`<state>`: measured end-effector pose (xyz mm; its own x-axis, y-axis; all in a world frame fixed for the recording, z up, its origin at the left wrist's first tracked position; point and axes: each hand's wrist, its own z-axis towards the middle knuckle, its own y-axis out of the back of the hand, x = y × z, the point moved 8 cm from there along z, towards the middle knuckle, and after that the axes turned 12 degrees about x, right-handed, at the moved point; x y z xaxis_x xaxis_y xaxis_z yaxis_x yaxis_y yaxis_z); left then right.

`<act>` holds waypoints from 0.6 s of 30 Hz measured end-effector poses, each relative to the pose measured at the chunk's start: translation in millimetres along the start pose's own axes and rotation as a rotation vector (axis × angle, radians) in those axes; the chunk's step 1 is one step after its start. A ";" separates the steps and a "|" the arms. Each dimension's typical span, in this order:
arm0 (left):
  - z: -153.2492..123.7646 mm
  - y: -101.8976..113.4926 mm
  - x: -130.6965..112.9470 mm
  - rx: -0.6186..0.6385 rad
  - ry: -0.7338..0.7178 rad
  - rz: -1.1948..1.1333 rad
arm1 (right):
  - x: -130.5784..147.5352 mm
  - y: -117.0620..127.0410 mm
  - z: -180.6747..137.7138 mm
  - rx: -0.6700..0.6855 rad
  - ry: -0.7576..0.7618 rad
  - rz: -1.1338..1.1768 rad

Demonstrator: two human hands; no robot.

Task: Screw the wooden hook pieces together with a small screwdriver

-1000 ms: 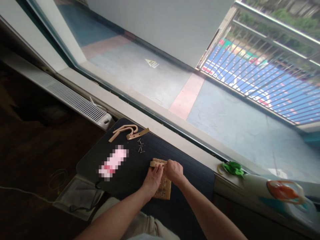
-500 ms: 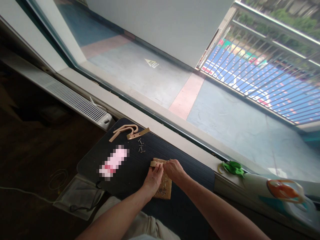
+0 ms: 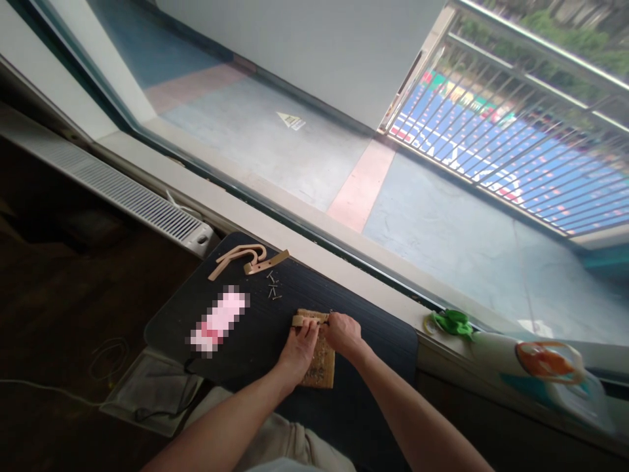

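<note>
**Two hands meet over a board (image 3: 324, 370) and a tan strip (image 3: 297, 320)**

A white radiator (image 3: 142, 195) runs up to the far corner of the black counter (image 3: 255, 344). Below the counter's rounded left corner lies a pale tray (image 3: 142, 393). On the counter, a blurred-out pink item (image 3: 222, 320) sits well in from that corner. Toward the far corner lie two bent hooks (image 3: 219, 269), close together, with a flat piece (image 3: 275, 260) with holes just beside them, near the window edge. A few small fasteners (image 3: 270, 278), screws or nails, are scattered just below the piece.

The board rests flat, between the counter's middle and its window edge, with dark specks on its near end. The strip lies across its far end. The left hand (image 3: 296, 357) holds the strip there, fingers bent over it and close together. The right hand (image 3: 344, 334) is beside it at the board's right edge, fingers curled narrow; what they hold, if anything, I cannot tell.

Beyond the counter's right corner, a green item (image 3: 452, 322) lies on the sill (image 3: 280, 234), near a white bottle (image 3: 496, 347) with an orange part.
</note>
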<state>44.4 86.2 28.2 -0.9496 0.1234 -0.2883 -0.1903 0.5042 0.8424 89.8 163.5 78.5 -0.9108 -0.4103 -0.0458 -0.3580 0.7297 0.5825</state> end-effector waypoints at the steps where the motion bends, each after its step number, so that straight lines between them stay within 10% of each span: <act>1: -0.8 1.4 0.1 -0.003 0.001 0.000 | 3.4 3.2 -1.5 0.002 0.028 -0.022; 10: 1.1 -1.2 2.3 0.012 0.015 -0.069 | 31.2 -0.4 -5.6 0.113 0.271 -0.188; 18: 3.8 -2.4 3.5 0.019 0.020 -0.264 | 5.5 -4.4 7.0 0.034 -0.014 -0.011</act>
<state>42.5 88.7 23.5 -0.8724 -0.0310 -0.4878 -0.4274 0.5325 0.7306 85.0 161.9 70.0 -0.9094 -0.4111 -0.0632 -0.3745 0.7432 0.5544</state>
